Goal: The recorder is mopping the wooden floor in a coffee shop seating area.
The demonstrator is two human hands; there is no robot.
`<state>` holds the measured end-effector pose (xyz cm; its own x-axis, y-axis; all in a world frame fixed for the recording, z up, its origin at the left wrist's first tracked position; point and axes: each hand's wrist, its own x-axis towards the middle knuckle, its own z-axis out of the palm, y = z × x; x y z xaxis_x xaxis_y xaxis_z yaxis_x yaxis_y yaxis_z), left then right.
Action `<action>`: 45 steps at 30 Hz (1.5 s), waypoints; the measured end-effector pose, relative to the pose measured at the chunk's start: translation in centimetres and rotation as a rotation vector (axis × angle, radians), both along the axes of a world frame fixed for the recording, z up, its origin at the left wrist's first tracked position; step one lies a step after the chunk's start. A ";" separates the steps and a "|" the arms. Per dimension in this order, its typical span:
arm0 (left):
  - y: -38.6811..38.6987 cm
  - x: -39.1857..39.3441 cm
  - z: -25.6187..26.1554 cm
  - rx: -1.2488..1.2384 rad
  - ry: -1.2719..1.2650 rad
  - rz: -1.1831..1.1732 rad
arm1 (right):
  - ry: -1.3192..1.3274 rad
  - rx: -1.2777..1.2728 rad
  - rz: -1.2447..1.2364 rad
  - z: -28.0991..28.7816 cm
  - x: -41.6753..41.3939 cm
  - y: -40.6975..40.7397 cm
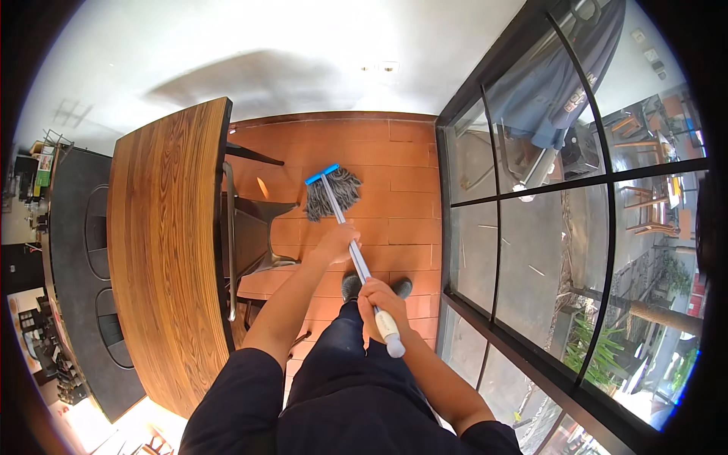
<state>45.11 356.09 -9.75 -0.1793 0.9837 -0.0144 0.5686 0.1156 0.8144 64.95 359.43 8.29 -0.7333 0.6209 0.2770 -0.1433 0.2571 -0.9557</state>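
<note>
A string mop with grey strands [335, 196] and a blue head clamp [322, 174] rests on the terracotta tile floor [412, 199]. Its metal handle [358, 260] runs down towards my body. My left hand [335, 243] is wrapped around the handle just below the mop head. Lower down, my right hand [384, 304] grips the handle close to its cream-coloured end grip [387, 329], whose white tip points at me. My dark shoes stand on the tiles on either side of the handle.
A wooden table [170, 244] stands at the left, with a dark metal chair [256, 236] at its edge. A white wall [341, 57] with sockets closes off the far side. Black-framed glass panes [534, 244] line the right. Further left are dark chairs beside a dark surface [74, 227].
</note>
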 end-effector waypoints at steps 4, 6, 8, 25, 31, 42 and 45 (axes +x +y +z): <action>0.0 1.1 -0.6 0.114 -0.010 -0.109 | -0.013 0.040 -0.002 0.8 1.1 -0.9; 0.2 2.8 0.9 0.108 -0.037 -0.138 | -0.021 0.055 -0.046 2.3 1.9 -0.9; -0.2 4.0 1.0 0.034 -0.012 -0.174 | -0.056 0.042 -0.055 4.4 2.6 -1.0; 6.7 16.9 6.0 0.032 -0.030 -0.535 | -0.107 -0.077 -0.503 8.6 13.0 0.1; 10.2 16.5 1.5 -0.020 0.013 -0.437 | 0.068 0.011 -0.471 1.6 14.7 1.5; 10.3 23.2 0.8 0.041 0.026 -0.424 | 0.055 -0.032 -0.402 2.3 21.5 3.1; 9.7 28.1 4.2 -0.032 -0.088 -0.482 | -0.023 -0.061 -0.415 6.2 25.4 3.0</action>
<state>73.24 365.82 -5.58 0.2995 0.9532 -0.0410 0.4931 -0.1179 0.8619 90.31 362.48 14.48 -0.4233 0.8795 0.2175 -0.0183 0.2317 -0.9726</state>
